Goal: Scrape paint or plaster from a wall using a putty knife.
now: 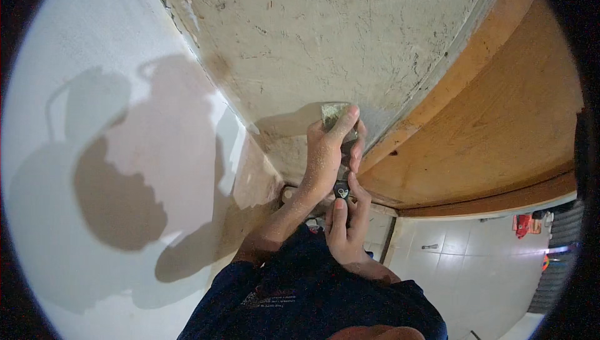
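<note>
My left hand grips a flat, dust-covered piece, its thumb lying over it, close to the worn beige wall surface. Pale dust coats this hand and wrist. Below it, my right hand holds a small black piece with a round light emblem between thumb and fingers. A dark length shows between the hands; whether both pieces belong to one tool, such as a scraper, I cannot tell. The beige surface has many dark scratches and pits.
A white wall with patchy paint and shadows stands at the left, meeting the beige surface at a chipped corner. At the right is an orange-brown wooden panel. Beyond its edge lie a tiled floor, a small object and red items.
</note>
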The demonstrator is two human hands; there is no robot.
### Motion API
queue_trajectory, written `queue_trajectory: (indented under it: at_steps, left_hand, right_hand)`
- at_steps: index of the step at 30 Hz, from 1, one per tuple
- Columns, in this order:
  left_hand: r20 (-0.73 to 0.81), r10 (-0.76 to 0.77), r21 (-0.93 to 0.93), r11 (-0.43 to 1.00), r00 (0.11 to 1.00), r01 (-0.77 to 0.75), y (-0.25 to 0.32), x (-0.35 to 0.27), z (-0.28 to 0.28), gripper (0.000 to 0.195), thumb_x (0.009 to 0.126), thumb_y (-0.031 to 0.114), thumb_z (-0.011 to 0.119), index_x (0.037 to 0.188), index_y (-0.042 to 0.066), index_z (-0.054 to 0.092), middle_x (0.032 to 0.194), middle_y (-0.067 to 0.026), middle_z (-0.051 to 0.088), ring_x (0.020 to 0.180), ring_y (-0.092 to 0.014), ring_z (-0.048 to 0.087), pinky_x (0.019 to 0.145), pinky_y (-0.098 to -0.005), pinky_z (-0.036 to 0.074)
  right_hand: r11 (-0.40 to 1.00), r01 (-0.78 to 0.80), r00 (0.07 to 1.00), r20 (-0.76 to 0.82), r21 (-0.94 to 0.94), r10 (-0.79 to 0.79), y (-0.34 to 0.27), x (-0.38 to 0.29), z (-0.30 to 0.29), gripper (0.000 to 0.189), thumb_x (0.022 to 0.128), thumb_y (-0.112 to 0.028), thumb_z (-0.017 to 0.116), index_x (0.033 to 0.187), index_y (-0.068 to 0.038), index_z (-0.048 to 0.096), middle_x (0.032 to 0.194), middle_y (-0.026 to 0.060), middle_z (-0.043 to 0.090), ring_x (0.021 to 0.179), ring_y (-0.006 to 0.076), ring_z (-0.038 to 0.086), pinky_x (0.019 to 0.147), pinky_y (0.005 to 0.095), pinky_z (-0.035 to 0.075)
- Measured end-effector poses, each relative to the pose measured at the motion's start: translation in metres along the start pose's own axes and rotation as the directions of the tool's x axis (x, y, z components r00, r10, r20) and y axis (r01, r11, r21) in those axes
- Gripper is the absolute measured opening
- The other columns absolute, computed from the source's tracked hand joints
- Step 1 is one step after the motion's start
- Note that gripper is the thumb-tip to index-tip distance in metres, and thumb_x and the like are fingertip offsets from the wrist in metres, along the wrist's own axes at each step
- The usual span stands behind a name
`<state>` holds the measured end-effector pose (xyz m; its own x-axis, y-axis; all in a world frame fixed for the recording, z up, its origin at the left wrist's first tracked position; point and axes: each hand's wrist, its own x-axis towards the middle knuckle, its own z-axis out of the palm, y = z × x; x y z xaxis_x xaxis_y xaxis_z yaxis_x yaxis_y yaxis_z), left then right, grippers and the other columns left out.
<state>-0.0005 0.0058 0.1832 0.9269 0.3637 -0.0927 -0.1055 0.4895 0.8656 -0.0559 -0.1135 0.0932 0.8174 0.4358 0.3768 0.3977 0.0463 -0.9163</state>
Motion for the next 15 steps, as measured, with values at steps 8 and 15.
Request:
queue_trajectory:
  at_steps: [8,15]
  left_hand:
    - [0.005,-0.042,0.022,0.999,0.999,0.042,0.0033,-0.0009,0.0023,0.04,0.095,0.04,0.061,0.075,0.005,0.058,0.05,-0.0005,0.049,0.038,-0.009,0.047,0.036,-0.0226,0.037]
    - [-0.033,-0.088,0.031,0.996,0.996,0.089,0.0068,-0.0001,0.0056,0.041,0.095,0.039,0.061,0.074,0.004,0.057,0.05,-0.0012,0.049,0.037,-0.01,0.045,0.035,-0.0236,0.036]
  right_hand:
    - [0.968,-0.013,0.994,-0.106,0.25,0.04,-0.0057,-0.0026,0.0064,0.043,0.1,-0.005,0.046,0.14,0.006,0.037,0.117,0.0213,0.057,0.101,0.0222,0.056,0.089,0.0318,0.043]
    - [0.995,0.094,0.994,-0.053,0.022,-0.093,-0.0012,-0.0005,0.0049,0.044,0.104,-0.008,0.035,0.146,-0.001,0.025,0.082,0.0037,0.052,0.058,0.0046,0.042,0.052,0.02,0.034]
